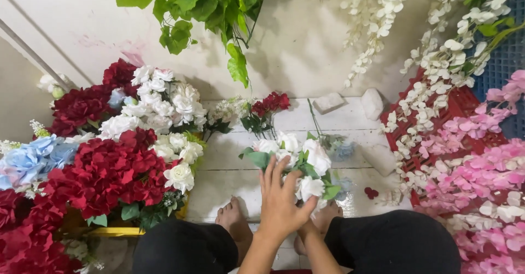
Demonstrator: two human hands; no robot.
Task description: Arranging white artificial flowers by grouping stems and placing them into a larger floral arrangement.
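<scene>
A bunch of white artificial roses with green leaves [314, 156] stands upright just above my knees. My left hand [279, 200] lies flat against its near side, fingers spread and thumb out to the right, gripping nothing. My right hand [305, 231] comes up from below and is mostly hidden behind the left one; it seems closed around the bunch's stems. My bare feet [232, 219] rest on the white plank floor [229, 175]. A small bunch of dark red flowers [270, 103] lies farther back on the planks.
A heap of red blooms [109, 170], white roses [164, 107] and blue blooms [33, 156] fills the left, over a yellow crate [115, 231]. Pink flowers [481, 170] and white sprays [437, 60] cover a red crate [465, 104] at right. Green leaves [208, 6] hang overhead.
</scene>
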